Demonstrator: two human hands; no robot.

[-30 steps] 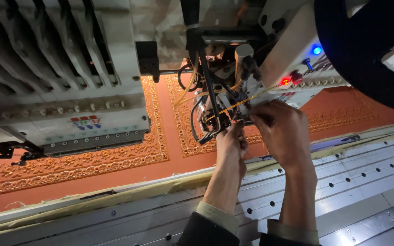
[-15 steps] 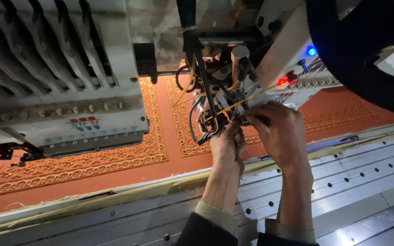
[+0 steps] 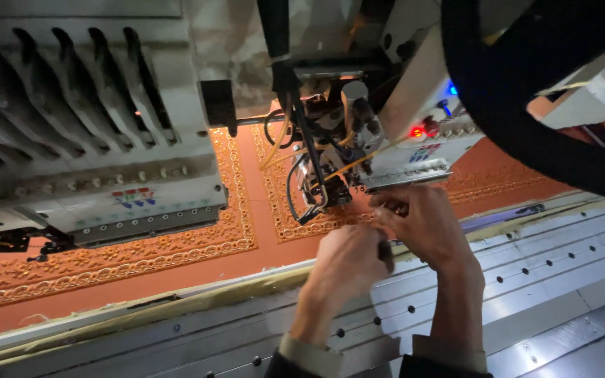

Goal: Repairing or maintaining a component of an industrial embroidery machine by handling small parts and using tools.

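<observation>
Both my hands are raised under an embroidery machine head (image 3: 330,175) with cables and yellow thread. My left hand (image 3: 348,262) is curled, its fingers pinched just below the needle area; what it pinches is too small to see. My right hand (image 3: 421,227) sits beside it, fingertips closed right under the head's white needle case (image 3: 414,164); a dark slim object shows between the two hands. Orange cloth (image 3: 260,231) with gold embroidered borders lies stretched beneath the head.
A second white machine head (image 3: 106,182) hangs at the left over the cloth. A grey metal table (image 3: 526,280) with rows of holes runs along the front. A dark curved object (image 3: 526,105) fills the upper right. Red and blue lights (image 3: 418,131) glow.
My view has shifted slightly, so machine and hands sit a little lower and left. Both hands stay together under the head, the left having dropped a bit.
</observation>
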